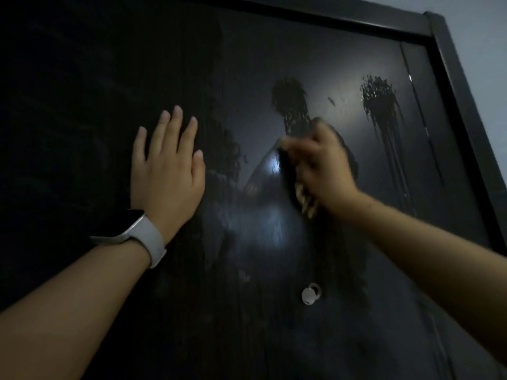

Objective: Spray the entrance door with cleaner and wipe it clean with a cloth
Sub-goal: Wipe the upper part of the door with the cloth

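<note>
The dark glossy entrance door [274,256] fills the head view. My left hand [167,165] lies flat on it with fingers spread, a white-strapped watch on the wrist. My right hand [321,165], blurred, is closed on a dark cloth [288,171] pressed against the door, a pale fringe of it showing below the fist. Two wet spray patches with drips mark the door: one [290,102] just above the cloth, another [381,102] further right. No spray bottle is visible.
A round silver peephole cover [310,294] sits low on the door. The black door frame [463,111] runs along the top and right, with a pale wall [488,50] beyond it. The left side of the door is very dark.
</note>
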Demonstrator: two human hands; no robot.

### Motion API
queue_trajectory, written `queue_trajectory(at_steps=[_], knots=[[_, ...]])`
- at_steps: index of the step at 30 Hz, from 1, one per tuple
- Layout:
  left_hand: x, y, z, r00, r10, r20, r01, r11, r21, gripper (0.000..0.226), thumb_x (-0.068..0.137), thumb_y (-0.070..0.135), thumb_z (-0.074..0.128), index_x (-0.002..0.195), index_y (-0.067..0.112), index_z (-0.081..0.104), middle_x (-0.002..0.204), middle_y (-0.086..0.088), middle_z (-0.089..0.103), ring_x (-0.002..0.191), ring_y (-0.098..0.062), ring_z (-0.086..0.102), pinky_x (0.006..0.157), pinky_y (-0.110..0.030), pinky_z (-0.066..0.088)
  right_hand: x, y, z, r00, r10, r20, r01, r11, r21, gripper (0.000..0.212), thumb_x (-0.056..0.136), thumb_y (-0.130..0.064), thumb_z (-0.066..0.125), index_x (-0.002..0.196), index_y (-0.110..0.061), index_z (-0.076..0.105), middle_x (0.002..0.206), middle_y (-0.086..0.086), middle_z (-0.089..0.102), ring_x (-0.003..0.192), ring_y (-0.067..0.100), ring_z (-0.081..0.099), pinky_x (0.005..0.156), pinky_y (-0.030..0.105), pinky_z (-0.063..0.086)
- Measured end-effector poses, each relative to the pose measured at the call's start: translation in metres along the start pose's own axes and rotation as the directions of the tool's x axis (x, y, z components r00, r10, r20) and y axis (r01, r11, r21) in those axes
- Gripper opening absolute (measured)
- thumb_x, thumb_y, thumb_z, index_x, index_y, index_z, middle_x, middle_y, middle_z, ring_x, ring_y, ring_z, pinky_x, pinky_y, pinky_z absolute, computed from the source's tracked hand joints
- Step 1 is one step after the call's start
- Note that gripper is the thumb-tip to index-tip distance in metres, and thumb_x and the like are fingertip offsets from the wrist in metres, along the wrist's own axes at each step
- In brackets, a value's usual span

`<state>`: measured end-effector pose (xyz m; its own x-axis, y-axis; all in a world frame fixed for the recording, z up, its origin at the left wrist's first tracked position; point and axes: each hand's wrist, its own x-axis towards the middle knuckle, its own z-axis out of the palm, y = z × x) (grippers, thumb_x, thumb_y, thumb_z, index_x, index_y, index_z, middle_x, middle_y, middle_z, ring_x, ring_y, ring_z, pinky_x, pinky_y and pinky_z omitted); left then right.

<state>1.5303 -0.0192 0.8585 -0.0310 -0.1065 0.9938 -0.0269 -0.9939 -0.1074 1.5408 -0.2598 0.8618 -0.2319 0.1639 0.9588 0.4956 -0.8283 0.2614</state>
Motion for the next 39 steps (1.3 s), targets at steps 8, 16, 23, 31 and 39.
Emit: queue_trajectory(at_steps=[8, 16, 23, 31, 39], knots=[[0.000, -0.002, 0.005, 0.999, 0.022, -0.047, -0.023, 1.000, -0.010, 0.053, 0.101, 0.031, 0.033, 0.150, 0.013, 0.029, 0.160, -0.009, 0.021, 0.148, -0.024, 0.019, 0.119, -0.048, 0.013, -0.017, -0.070, 0.024, 0.982, -0.161, 0.103, 0.148, 0.980, 0.130, 0.020, 0.092, -0.009, 0.058, 0.105, -0.007, 0.072, 0.090, 0.011, 0.052, 0.082, 0.025, 0.050, 0.070, 0.038, 0.046], [0.000, -0.003, 0.007, 0.997, 0.021, -0.074, -0.022, 1.000, -0.009, 0.053, 0.100, 0.033, 0.026, 0.149, 0.012, 0.031, 0.158, -0.011, 0.026, 0.147, -0.024, 0.022, 0.118, -0.049, 0.016, 0.041, 0.002, 0.011, 0.991, 0.119, -0.054, -0.117, 0.992, 0.040, 0.021, 0.095, -0.021, 0.051, 0.095, -0.022, 0.072, 0.094, 0.009, 0.047, 0.080, 0.028, 0.056, 0.071, 0.046, 0.053], [0.001, -0.002, 0.004, 0.999, 0.023, -0.042, -0.024, 0.999, -0.021, 0.052, 0.102, 0.033, 0.025, 0.149, 0.013, 0.032, 0.159, -0.009, 0.024, 0.147, -0.024, 0.021, 0.119, -0.049, 0.018, 0.059, -0.066, 0.045, 0.999, 0.041, -0.007, -0.040, 0.995, 0.093, 0.022, 0.093, -0.012, 0.057, 0.110, -0.016, 0.070, 0.101, 0.001, 0.046, 0.089, 0.015, 0.050, 0.078, 0.026, 0.047], [0.001, -0.002, 0.007, 0.998, 0.011, -0.058, -0.012, 1.000, -0.005, 0.058, 0.099, 0.044, 0.023, 0.148, 0.015, 0.033, 0.158, -0.009, 0.027, 0.146, -0.023, 0.023, 0.119, -0.048, 0.018, 0.060, 0.018, 0.014, 0.913, 0.389, -0.122, -0.370, 0.917, 0.148, 0.016, 0.095, -0.010, 0.057, 0.105, -0.010, 0.069, 0.093, 0.006, 0.049, 0.071, 0.026, 0.060, 0.066, 0.049, 0.055], [0.001, -0.003, 0.006, 0.999, 0.016, -0.029, -0.015, 1.000, 0.011, 0.056, 0.100, 0.042, 0.022, 0.149, 0.016, 0.032, 0.159, -0.008, 0.024, 0.147, -0.022, 0.022, 0.119, -0.048, 0.018, 0.101, -0.062, 0.063, 0.983, 0.166, -0.081, -0.161, 0.985, 0.065, 0.029, 0.092, -0.007, 0.056, 0.119, -0.013, 0.065, 0.118, 0.004, 0.044, 0.104, 0.017, 0.046, 0.094, 0.030, 0.045]])
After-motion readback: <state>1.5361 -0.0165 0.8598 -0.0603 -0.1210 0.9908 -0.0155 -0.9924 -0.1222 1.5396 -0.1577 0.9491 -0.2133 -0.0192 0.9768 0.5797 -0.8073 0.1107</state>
